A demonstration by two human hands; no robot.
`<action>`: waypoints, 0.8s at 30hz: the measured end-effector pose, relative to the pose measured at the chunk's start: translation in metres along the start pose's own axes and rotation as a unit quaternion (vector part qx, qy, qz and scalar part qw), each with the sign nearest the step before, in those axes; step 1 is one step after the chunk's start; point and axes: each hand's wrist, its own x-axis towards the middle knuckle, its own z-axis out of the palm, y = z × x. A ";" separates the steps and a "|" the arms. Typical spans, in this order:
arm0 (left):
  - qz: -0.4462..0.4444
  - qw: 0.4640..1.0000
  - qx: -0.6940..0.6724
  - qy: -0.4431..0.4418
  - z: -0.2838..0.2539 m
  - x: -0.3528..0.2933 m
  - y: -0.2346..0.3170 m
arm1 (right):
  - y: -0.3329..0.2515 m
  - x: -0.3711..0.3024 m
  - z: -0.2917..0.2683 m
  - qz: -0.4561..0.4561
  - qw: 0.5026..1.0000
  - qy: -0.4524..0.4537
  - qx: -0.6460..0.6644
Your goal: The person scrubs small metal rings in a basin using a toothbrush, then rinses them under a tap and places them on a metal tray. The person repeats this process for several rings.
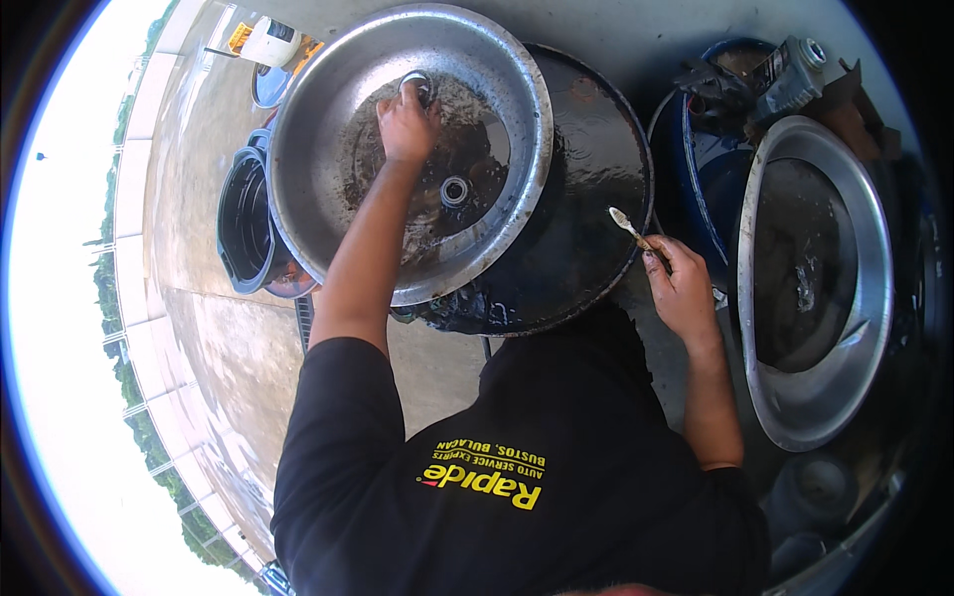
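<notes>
A wide metal basin [298, 189] holds a shallow layer of dark, dirty liquid. Inside it, near the far side, my left hand [407, 124] is closed around a small round metal part [417, 81]; the fingers hide much of it. Closer to me in the same basin lies a ring-shaped metal part [454, 192], touched by neither hand. To the right, my right hand [684, 293] pinches the handle of a small brush [626, 223] with a pale head. The brush is held over the right edge of a dark drum top, apart from the basin.
The basin rests on a black drum [596, 149] with a wet top. A dark plastic bucket [243, 223] stands left of it. On the right are a second metal basin [865, 298], a blue drum [696, 189] and a grey bottle [792, 79]. A white container [270, 42] is at the far left.
</notes>
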 end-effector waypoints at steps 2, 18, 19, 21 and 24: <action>0.064 0.982 0.049 -0.168 0.007 -0.004 -0.010 | -0.001 0.001 0.001 -0.005 1.000 -0.005 0.002; 0.023 0.990 -0.063 -0.122 0.008 0.005 -0.027 | 0.012 -0.001 0.003 0.010 1.000 -0.010 0.018; 0.034 0.987 -0.085 -0.130 0.010 0.001 -0.027 | 0.012 -0.001 0.005 0.010 1.000 -0.014 0.020; -0.052 0.973 -0.147 -0.170 0.009 0.007 -0.014 | 0.012 0.001 0.005 0.010 1.000 -0.016 0.019; 0.000 0.996 -0.052 -0.073 -0.005 0.014 -0.007 | 0.011 0.002 0.005 0.008 1.000 -0.016 0.016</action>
